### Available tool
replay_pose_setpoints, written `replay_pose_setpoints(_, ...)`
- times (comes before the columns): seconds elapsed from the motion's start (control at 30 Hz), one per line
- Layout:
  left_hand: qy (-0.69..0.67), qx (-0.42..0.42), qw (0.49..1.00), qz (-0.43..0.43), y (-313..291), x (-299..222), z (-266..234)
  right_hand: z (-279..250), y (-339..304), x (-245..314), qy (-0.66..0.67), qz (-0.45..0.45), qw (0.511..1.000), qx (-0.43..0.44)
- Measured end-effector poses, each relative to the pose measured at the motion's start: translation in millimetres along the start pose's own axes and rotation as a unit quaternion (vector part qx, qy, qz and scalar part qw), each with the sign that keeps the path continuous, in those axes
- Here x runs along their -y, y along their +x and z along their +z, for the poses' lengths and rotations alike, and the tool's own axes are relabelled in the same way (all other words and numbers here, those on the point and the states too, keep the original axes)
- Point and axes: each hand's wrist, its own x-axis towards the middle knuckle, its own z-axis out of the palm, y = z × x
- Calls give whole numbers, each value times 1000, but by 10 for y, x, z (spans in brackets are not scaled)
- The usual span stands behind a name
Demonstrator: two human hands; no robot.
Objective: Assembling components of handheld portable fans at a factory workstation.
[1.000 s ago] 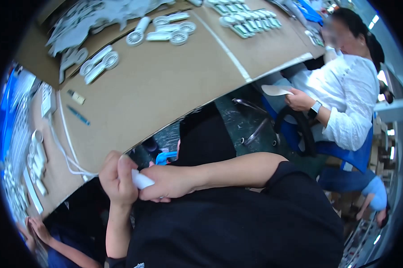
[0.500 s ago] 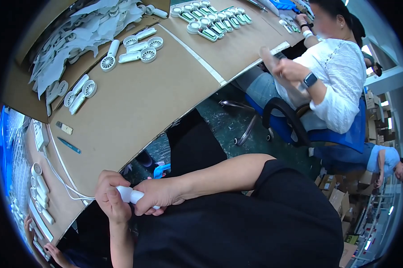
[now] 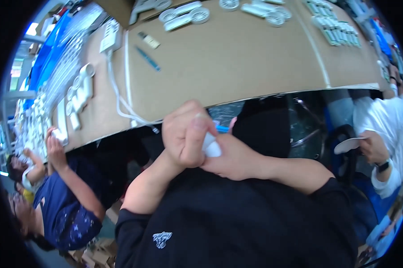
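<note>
Close to my body, just off the table's front edge, both hands are closed around a smooth white plastic piece (image 3: pixel 211 148). My left hand (image 3: pixel 186 136) wraps its upper end, thumb on the near side. My right hand (image 3: pixel 235 157) grips the lower part from the right. Fingers cover most of the piece, so its kind cannot be made out. Something bright blue (image 3: pixel 221 128) shows just behind my hands. On the table (image 3: pixel 219 67) ahead lie white handheld fan housings (image 3: pixel 188 18) with round spoked heads.
A teal pen-like tool (image 3: pixel 148 58) and a small beige-and-dark tool (image 3: pixel 149 40) lie at the table's left, beside a white power strip (image 3: pixel 111 36) and cables. More white fan parts (image 3: pixel 79 91) lie farther left. Green-and-white assemblies (image 3: pixel 335 30) stand far right. Co-workers sit on both sides.
The view has swung left, bringing the left-hand co-worker into sight. Both hands still grip the white piece, now less of it showing. The right-hand co-worker holds a pale flat piece.
</note>
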Motion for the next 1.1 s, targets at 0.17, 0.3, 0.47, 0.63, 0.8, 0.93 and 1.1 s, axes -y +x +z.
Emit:
replay_pose_setpoints(0.17, -20, 4, 1000, -24, -75, 41, -21, 20, 4, -26, 29, 14, 999, 13)
replay_pose_setpoints(0.3, -2, -8, 997, -81, -92, 77, -36, -16, 68, -87, 104, 34, 993, 42)
replay_pose_setpoints(0.47, -37, -43, 993, -107, -63, 111, 31, -213, 165, -337, 312, 38, 929, 196)
replay_pose_setpoints(0.63, -158, -4, 980, -122, -83, 173, 21, -275, 158, -382, 428, 13, 856, 290)
replay_pose_setpoints(0.8, -170, 4, 970, -171, -129, 161, -16, -134, 61, -247, 300, -30, 942, 147)
replay_pose_setpoints(0.93, -122, -37, 975, -184, -132, 131, -19, -89, 41, -225, 178, -71, 981, 24)
replay_pose_setpoints(1.1, -133, -27, 973, -186, -129, 107, -31, -122, 51, -271, 164, -111, 979, 51)
